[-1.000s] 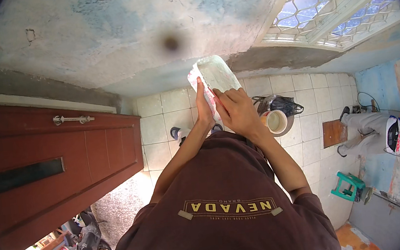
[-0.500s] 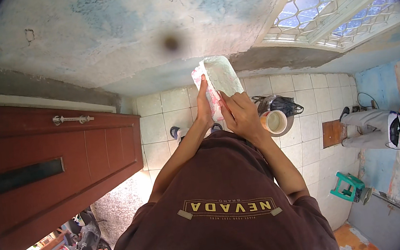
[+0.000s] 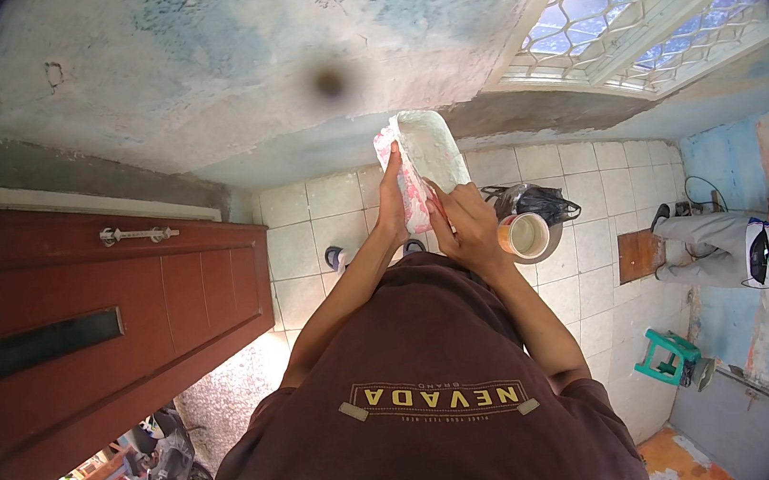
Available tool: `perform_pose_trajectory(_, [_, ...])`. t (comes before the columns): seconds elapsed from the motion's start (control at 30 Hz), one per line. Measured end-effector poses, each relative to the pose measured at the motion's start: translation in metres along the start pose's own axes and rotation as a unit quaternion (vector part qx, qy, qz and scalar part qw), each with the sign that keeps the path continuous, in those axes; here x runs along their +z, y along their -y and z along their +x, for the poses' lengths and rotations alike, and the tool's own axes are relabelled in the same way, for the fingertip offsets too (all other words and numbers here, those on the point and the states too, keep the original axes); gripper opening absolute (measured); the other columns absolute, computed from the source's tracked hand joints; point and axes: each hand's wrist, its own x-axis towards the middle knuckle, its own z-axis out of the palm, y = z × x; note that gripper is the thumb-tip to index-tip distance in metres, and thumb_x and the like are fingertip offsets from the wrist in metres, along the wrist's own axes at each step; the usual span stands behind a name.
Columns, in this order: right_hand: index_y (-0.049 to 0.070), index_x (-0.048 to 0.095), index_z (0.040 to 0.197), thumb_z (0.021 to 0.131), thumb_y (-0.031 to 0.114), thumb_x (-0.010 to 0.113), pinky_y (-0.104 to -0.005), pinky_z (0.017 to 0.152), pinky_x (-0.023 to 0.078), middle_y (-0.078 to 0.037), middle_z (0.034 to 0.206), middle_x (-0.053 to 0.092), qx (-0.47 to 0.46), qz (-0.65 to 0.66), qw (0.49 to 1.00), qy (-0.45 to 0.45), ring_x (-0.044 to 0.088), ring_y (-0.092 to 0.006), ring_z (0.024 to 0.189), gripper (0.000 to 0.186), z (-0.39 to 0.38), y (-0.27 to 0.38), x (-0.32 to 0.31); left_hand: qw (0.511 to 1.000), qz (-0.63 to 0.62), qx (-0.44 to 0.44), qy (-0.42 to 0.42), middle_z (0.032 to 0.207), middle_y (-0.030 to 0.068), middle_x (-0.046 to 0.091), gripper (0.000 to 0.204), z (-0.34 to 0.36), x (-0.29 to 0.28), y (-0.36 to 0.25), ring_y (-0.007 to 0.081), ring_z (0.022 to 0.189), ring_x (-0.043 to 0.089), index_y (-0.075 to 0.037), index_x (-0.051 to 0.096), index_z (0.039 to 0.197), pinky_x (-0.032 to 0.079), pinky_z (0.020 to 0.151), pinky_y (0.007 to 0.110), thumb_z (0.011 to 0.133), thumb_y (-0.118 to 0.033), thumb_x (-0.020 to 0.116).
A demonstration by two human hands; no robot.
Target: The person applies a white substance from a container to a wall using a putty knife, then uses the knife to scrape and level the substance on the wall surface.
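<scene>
In front of my chest I hold a white oblong tray point(image 3: 434, 148), tilted, its inside coated with pale putty. Its near-left side is pinkish-red and white, smeared with the same putty. My left hand point(image 3: 391, 203) is closed round that left side, thumb along the outside. My right hand point(image 3: 471, 225) is closed at the tray's near right edge. Between its fingers shows part of a thin reddish handle point(image 3: 439, 203); the rest of that tool is hidden by the hand and tray.
A patchy wall point(image 3: 241, 85) rises ahead, with a grilled window point(image 3: 634, 8) at right. On the tiled floor stand an open tub point(image 3: 528, 237) and a black plastic bag point(image 3: 553, 203). A brown door point(image 3: 105, 313) is left. At right are a green stool point(image 3: 665, 357) and another person point(image 3: 731, 245).
My right hand has shifted slightly down and right along the tray's edge. Both hands keep their hold, and the tray stays in nearly the same place.
</scene>
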Motion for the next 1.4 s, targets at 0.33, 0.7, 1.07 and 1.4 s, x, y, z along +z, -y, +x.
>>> perform_pose_trajectory(0.33, [-0.008, 0.073, 0.103, 0.084, -0.009, 0.074, -0.039, 0.062, 0.041, -0.013, 0.073, 0.055, 0.0, 0.023, 0.999, -0.034, 0.054, -0.0285, 0.064, 0.018, -0.002, 0.005, -0.002, 1.0, -0.016, -0.004, 0.008, 0.146, 0.0146, 0.063, 0.072, 0.01, -0.008, 0.008, 0.0285, 0.131, 0.064, -0.009, 0.047, 0.158, 0.051, 0.112, 0.044, 0.11, -0.061, 0.034])
perform_pose_trajectory(0.7, [-0.01, 0.069, 0.092, 0.082, -0.013, 0.072, -0.04, 0.059, 0.041, -0.014, 0.071, 0.054, -0.014, 0.029, 0.998, -0.063, 0.053, -0.0297, 0.062, 0.011, -0.003, 0.006, -0.007, 1.0, -0.013, -0.014, -0.007, 0.129, 0.0141, 0.07, 0.076, 0.016, -0.013, 0.015, 0.026, 0.108, 0.073, -0.01, 0.052, 0.152, 0.059, 0.095, 0.041, 0.105, -0.07, 0.045])
perform_pose_trajectory(1.07, [-0.008, 0.064, 0.087, 0.085, -0.013, 0.071, -0.0408, 0.056, 0.041, -0.017, 0.073, 0.057, -0.024, 0.037, 0.993, -0.11, 0.055, -0.033, 0.062, 0.009, -0.007, 0.002, -0.007, 0.998, 0.04, -0.036, -0.015, 0.142, 0.0127, 0.066, 0.074, 0.017, -0.008, 0.015, 0.0258, 0.126, 0.067, -0.01, 0.046, 0.158, 0.055, 0.108, 0.043, 0.11, -0.064, 0.031])
perform_pose_trajectory(1.4, [-0.004, 0.071, 0.101, 0.105, 0.005, 0.063, -0.034, 0.054, 0.042, -0.014, 0.081, 0.067, 0.024, -0.043, 0.978, -0.201, 0.056, -0.0226, 0.06, 0.013, -0.012, -0.021, -0.004, 0.997, -0.047, -0.019, 0.058, 0.147, 0.0153, 0.062, 0.082, 0.039, -0.053, 0.044, 0.0288, 0.131, 0.065, -0.01, 0.044, 0.159, 0.052, 0.113, 0.048, 0.106, -0.072, 0.038])
